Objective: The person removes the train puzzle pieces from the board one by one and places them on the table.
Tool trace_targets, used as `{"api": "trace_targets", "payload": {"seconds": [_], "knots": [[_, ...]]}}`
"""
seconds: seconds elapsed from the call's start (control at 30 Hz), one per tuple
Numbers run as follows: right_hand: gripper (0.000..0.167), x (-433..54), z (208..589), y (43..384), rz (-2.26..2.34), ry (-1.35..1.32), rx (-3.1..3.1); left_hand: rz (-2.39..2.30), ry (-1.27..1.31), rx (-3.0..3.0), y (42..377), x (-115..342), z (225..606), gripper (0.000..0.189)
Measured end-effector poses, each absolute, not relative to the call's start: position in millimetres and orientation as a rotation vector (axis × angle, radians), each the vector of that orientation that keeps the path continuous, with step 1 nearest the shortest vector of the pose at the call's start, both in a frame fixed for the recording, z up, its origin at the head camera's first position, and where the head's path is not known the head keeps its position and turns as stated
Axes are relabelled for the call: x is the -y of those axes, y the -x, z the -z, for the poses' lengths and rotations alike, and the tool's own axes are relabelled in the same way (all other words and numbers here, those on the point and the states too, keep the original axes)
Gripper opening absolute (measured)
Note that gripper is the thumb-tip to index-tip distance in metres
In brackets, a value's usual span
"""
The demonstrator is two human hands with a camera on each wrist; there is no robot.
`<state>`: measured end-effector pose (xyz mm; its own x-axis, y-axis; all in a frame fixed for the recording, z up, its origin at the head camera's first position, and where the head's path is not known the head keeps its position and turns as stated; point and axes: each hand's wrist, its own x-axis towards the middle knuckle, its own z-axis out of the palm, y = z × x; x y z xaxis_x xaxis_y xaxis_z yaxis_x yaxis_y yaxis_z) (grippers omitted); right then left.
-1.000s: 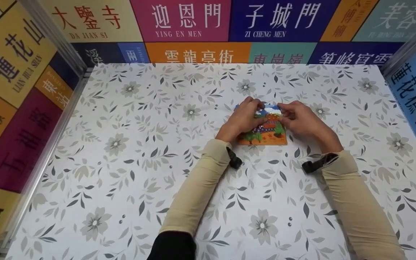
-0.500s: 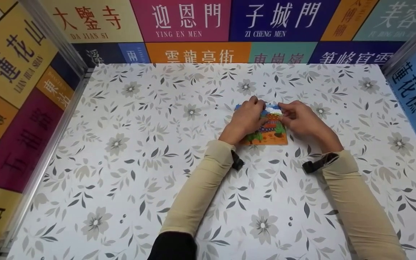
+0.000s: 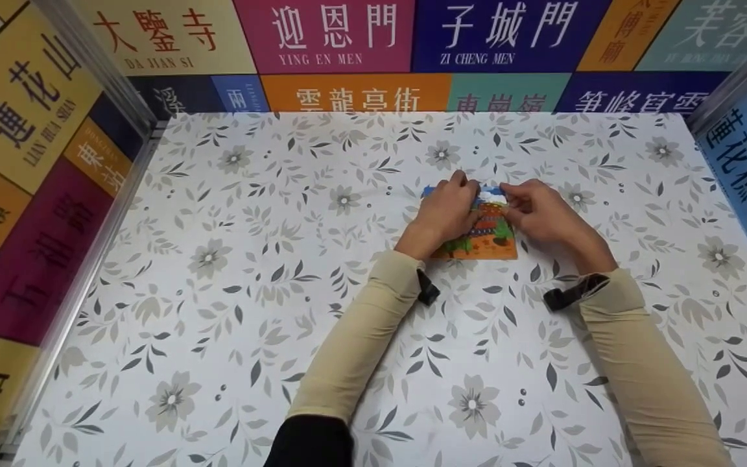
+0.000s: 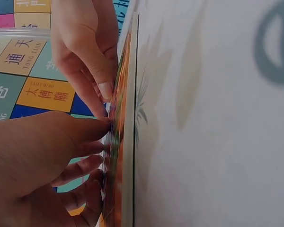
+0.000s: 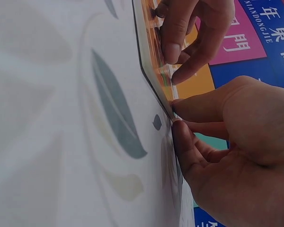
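A small flat picture puzzle lies on the table right of the middle. Its print has blue sky, white cloud, a red-brown building, green trees and orange ground. My left hand covers its left part, with thumb and fingertips resting on the printed face. At the far right corner, my right hand pinches the puzzle's edge between thumb and forefinger. From the side, the left wrist view shows the puzzle's thin pale edge. Fingertips of both hands touch it close together. The right wrist view shows the right thumb and forefinger at the corner.
A white cloth with grey flowers and leaves covers the table. Upright panels with coloured blocks and Chinese lettering stand along the back and both sides. Each sleeve cuff carries a small black camera, one of them the right camera.
My left hand has slid slightly to the right over the puzzle, showing less of its lower left part. The right hand stays at the far right corner, almost still.
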<state>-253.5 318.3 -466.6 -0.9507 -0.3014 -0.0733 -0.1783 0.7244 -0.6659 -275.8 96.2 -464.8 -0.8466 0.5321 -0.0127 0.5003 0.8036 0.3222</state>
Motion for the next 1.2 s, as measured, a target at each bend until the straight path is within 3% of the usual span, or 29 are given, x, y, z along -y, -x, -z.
{"api": "trace_targets", "payload": {"seconds": [0.33, 0.6, 1.2], "knots": [[0.057, -319, 467, 254, 1.014, 0.349, -2.747, -0.558, -0.764, -2.835, 282, -98, 467, 0.042], [0.056, -318, 465, 254, 1.002, 0.332, -2.742, -0.560, -0.729, -2.857, 286, -100, 467, 0.073], [0.056, -316, 466, 252, 0.990, 0.346, -2.774, -0.653, -0.760, -2.852, 293, -99, 470, 0.076]]}}
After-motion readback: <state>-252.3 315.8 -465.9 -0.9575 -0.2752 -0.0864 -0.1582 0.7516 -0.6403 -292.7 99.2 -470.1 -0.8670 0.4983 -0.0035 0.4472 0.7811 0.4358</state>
